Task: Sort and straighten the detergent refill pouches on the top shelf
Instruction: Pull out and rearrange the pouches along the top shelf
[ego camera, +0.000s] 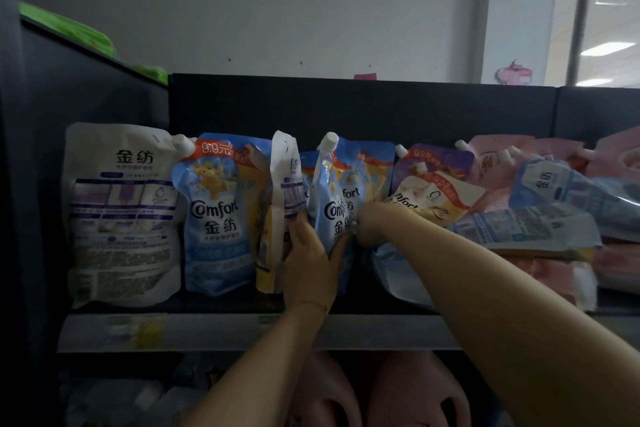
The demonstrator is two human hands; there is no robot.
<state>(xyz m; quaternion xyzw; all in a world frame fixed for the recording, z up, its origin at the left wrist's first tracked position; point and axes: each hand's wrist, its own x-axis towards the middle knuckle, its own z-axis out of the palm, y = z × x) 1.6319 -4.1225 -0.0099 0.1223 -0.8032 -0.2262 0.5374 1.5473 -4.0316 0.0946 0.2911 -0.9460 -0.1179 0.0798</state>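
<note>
Detergent refill pouches fill the top shelf [381, 331]. On the left stand a white pouch [121, 211] and a blue Comfort pouch [214, 218]. A narrow white pouch [285, 177] stands edge-on beside a second blue Comfort pouch [329, 191] in the middle. My left hand [308, 263] grips that middle blue pouch low down, fingers between it and the white one, thumb on its front. My right hand [369, 224] holds its right edge, with the fingers hidden behind it. To the right, a cream and purple pouch [433, 191] leans back.
A loose heap of blue, white and pink pouches [536, 229] lies flat and tilted at the right. A black back panel [346, 107] closes the shelf behind. Pink jugs [408, 392] stand on the shelf below. A green package [69, 31] lies on top at the far left.
</note>
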